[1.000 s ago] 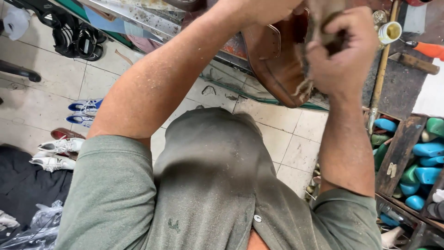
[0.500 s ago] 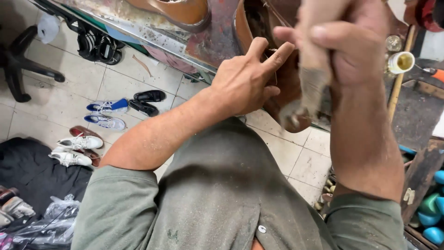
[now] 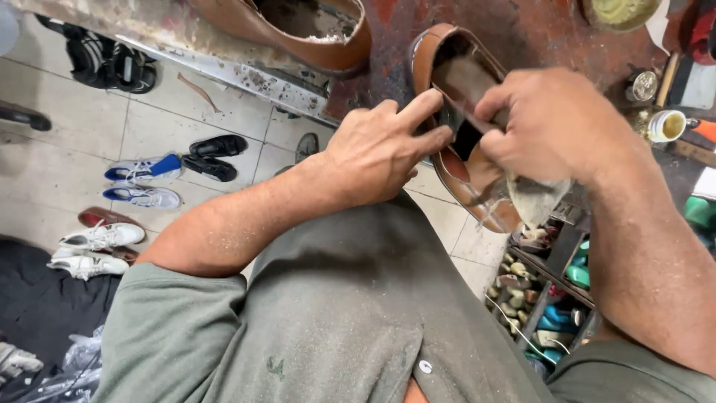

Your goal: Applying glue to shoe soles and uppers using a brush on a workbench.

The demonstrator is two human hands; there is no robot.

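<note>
At the edge of the stained desk (image 3: 246, 71), my right hand (image 3: 556, 130) grips a grey worn insole (image 3: 533, 195) pulled from the tan leather shoe (image 3: 455, 119), left hand (image 3: 377, 149) open, fingers steadying its rim.

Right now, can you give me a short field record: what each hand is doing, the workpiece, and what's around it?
left hand: fingers resting on rim of tan leather shoe
right hand: gripping a worn grey insole piece at that shoe's opening
surface: stained reddish workbench
nearby: second tan leather shoe; small cup with yellowish contents
floor: white sneakers
</note>
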